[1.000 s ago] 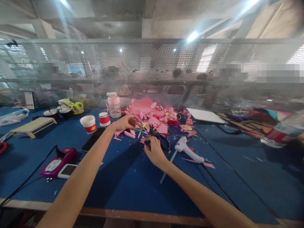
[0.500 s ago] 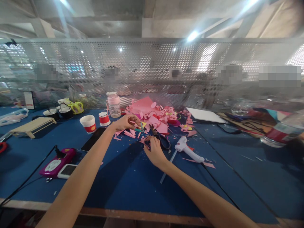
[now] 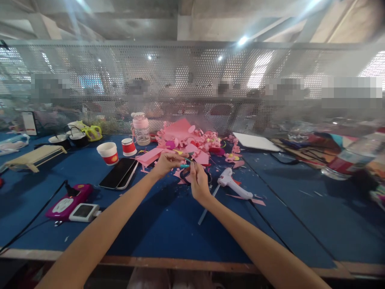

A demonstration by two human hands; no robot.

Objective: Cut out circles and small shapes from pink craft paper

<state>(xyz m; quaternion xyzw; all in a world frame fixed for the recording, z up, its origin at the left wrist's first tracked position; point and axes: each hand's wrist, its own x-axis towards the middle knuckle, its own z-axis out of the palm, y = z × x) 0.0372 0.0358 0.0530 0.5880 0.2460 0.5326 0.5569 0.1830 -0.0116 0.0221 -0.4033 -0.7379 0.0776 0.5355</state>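
Observation:
Over the blue table, my left hand (image 3: pixel 168 163) pinches a small teal stick-like piece (image 3: pixel 184 165); its exact kind is too small to make out. My right hand (image 3: pixel 199 181) is closed, thumb and fingertips meeting at the right end of that piece. Dark-handled scissors (image 3: pixel 184 176) lie below and behind my right hand, which partly covers them. Just beyond both hands rises a heap of pink paper or foam scraps (image 3: pixel 180 130), with a few yellow, red and magenta bits in it.
To the right lies a white glue gun (image 3: pixel 233 182) with a clear glue stick and black cord. Phones (image 3: pixel 118 172), paper cups (image 3: pixel 108 152) and a purple power strip (image 3: pixel 70 202) are on the left. A pink-lidded bottle (image 3: pixel 140 128) stands before the perforated metal screen (image 3: pixel 192 68).
My right hand has left the scissors handle and come up to the teal piece. My left hand has tilted and dropped slightly toward it. The view has shifted a little.

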